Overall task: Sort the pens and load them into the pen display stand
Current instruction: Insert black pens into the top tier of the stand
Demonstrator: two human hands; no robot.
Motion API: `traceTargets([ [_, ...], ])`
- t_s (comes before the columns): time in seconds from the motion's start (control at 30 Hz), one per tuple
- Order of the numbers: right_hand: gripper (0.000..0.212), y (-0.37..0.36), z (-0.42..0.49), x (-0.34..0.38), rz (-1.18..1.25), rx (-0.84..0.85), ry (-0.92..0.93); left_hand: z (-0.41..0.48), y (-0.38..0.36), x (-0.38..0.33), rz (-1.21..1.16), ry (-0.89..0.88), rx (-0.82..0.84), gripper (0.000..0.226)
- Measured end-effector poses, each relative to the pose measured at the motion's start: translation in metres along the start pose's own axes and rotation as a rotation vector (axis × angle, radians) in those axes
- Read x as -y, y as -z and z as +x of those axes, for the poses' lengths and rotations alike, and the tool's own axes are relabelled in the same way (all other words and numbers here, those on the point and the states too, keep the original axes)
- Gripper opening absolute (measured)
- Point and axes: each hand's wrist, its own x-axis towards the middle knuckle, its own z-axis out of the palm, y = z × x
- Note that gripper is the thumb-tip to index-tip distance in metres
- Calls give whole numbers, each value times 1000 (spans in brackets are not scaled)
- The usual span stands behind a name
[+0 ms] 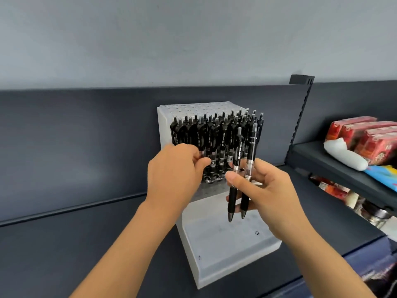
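Right hand [264, 190] grips two black pens [237, 155] upright — left hand [176, 171] curled at loaded pens [214, 138] in the stand [225, 244], grip unclear.

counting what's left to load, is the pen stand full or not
Not full: black pens fill middle rows of the pen stand; lower steps show bare holes.

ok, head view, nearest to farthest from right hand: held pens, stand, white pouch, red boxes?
1. Held pens: in the right hand.
2. Stand: just behind it.
3. White pouch: right shelf, front.
4. Red boxes: behind the pouch.
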Motion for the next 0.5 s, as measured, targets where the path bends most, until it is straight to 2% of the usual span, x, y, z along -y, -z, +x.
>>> traceTargets([
  [0.23,44,-5,11,1,-30,45,79,-1,2,-11,86,89,73,29],
  [0.33,32,-4,11,2,-26,73,86,-10,12,-7,52,108,49,28],
  [0.37,30,-4,11,2,-24,85,89,-14,16,-5,2,106,19,30],
  [0.43,25,-4,9,2,17,117,87,-23,27,-7,-247,109,-48,32],
  [0.5,22,-6,6,4,69,172,91,-27,36,-13,-533,114,-4,30],
])
